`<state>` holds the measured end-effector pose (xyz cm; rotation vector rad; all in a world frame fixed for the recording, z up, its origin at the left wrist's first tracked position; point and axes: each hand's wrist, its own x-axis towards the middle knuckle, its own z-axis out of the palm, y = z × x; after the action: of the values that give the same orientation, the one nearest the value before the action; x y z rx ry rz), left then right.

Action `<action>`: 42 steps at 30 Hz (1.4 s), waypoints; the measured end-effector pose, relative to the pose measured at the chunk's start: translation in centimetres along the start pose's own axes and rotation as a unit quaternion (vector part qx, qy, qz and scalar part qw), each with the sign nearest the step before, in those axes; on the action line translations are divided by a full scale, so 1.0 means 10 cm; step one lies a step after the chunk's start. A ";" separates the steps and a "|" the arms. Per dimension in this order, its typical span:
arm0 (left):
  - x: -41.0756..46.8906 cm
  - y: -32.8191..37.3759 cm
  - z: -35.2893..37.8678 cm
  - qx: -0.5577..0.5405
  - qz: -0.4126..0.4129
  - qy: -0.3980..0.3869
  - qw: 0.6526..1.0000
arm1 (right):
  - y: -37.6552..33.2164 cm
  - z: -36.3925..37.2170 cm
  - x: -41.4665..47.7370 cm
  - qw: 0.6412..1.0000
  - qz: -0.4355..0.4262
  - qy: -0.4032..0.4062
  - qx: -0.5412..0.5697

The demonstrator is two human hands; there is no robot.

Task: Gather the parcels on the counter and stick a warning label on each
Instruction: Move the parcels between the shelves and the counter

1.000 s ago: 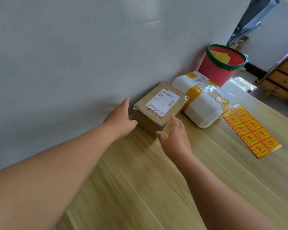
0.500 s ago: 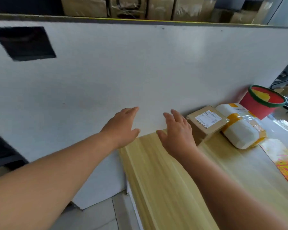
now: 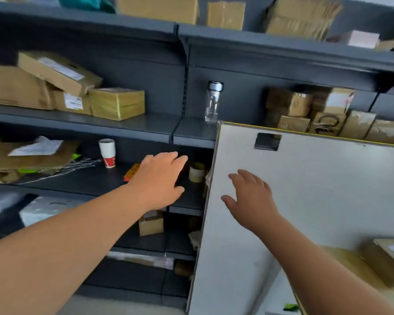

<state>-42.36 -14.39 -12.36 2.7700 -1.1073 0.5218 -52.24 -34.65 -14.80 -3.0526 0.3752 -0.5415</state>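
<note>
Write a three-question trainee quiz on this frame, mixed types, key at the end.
1. True or false: the left hand grips a parcel.
2. Which stands upright on the grey shelving? A) clear bottle B) blue mug C) kettle
3. Fill in: the right hand, fingers spread in front of the white panel, holds ____.
Key: 1 false; 2 A; 3 nothing.
</note>
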 end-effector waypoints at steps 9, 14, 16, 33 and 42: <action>-0.79 -1.17 -0.67 0.035 -0.129 0.041 0.990 | -1.47 -0.34 0.40 0.992 -0.109 0.047 0.052; -0.82 -1.59 -0.68 0.033 -0.169 0.048 0.984 | -1.87 -0.27 0.74 0.986 -0.132 0.045 0.090; -0.75 -1.75 -0.64 0.035 -0.178 0.052 0.982 | -1.98 -0.20 0.93 0.985 -0.133 0.039 0.106; 0.97 -3.65 -0.40 0.048 -0.307 0.187 0.932 | -3.06 0.41 3.63 0.961 -0.197 0.062 0.183; 1.22 -4.69 -0.54 0.011 -0.344 0.232 0.910 | -3.88 0.64 4.29 0.968 -0.186 0.084 0.148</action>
<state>-3.40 13.05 -1.88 2.5848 -0.0070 0.9943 -1.93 -7.34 -4.07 -2.7965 -0.2668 -0.7914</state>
